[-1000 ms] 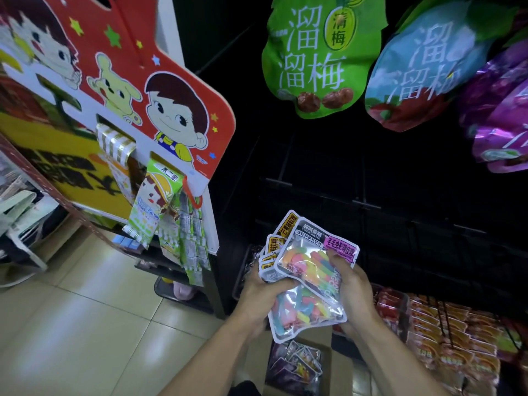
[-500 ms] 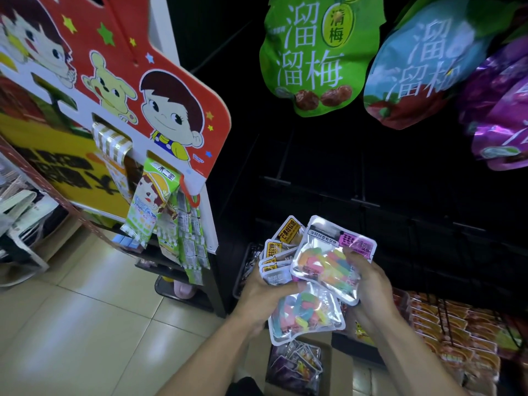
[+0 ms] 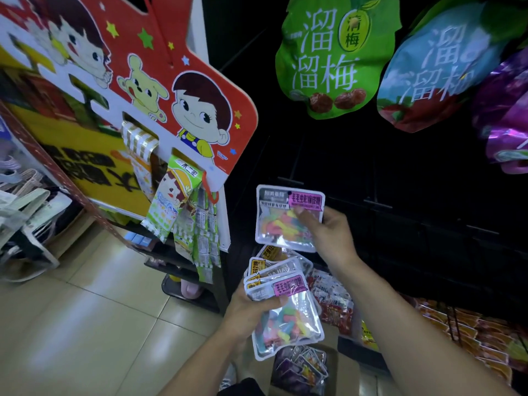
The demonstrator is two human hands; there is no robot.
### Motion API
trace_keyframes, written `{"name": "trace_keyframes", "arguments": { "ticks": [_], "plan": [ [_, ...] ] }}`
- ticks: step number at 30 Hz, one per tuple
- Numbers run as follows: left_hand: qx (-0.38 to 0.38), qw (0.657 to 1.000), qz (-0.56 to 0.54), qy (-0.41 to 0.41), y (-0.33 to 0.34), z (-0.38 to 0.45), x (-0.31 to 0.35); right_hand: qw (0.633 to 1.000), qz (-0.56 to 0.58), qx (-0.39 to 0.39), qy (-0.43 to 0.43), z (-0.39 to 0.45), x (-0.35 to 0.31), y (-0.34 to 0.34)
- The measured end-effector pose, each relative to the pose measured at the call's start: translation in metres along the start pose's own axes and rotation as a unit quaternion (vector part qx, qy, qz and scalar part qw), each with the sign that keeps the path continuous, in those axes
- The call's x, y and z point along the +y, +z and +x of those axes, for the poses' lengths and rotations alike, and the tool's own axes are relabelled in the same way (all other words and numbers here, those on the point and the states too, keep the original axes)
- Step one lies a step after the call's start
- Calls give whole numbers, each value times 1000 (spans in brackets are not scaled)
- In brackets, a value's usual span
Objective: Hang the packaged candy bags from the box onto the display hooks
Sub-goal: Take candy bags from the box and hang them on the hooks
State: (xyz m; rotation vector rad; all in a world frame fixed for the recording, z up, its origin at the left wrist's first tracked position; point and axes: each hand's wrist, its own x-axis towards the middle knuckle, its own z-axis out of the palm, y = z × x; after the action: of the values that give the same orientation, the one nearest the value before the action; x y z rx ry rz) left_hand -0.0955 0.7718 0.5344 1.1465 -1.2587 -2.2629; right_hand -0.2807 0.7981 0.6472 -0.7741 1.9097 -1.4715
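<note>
**Onlooker A:** Before the dark rack, at about 12 o'clock from the person, the right hand (image 3: pixel 328 235) lifts a single candy bag (image 3: pixel 287 221) clear of the rest, fingers curled round its right edge with the thumb pressed on the pink label. Why singled out like that?

**Onlooker B:** Most likely so its top edge can be offered to a hook alone. The hang hole (image 3: pixel 289 192) shows as a small dark dot near the header, facing up and free of the fingers.

**Onlooker A:** And the left hand (image 3: pixel 248 310)?

**Onlooker B:** At 6 o'clock from the raised bag, it grips the remaining stack of bags (image 3: pixel 283 307), fanned, thumb across the top one: a reserve held close for the next pick. Lower again, at 6 o'clock, the box (image 3: pixel 300 372) sits on the floor with more packets inside.

**Onlooker A:** Which hook is meant?

**Onlooker B:** I cannot tell. The rack behind is almost black; only faint horizontal bars (image 3: pixel 374 202) show at 3 o'clock from the raised bag, and no hook tip is plain. The stack's count is hidden by overlap, the box is cut by the bottom edge, and the large green bag (image 3: pixel 337 55) at 12 o'clock runs off the top
</note>
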Motion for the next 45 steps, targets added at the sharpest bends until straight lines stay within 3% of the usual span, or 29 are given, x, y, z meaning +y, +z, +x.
{"name": "trace_keyframes", "arguments": {
  "ticks": [5,17,45],
  "plan": [
    [7,1000,-12,-6,2,-5,2,997,22,69,-2,21,-6,5],
    [-4,1000,-27,14,0,-11,13,995,18,92,-41,29,-14,13],
    [4,999,-44,-18,4,4,22,997,20,60,-46,38,0,9]
  ]
}}
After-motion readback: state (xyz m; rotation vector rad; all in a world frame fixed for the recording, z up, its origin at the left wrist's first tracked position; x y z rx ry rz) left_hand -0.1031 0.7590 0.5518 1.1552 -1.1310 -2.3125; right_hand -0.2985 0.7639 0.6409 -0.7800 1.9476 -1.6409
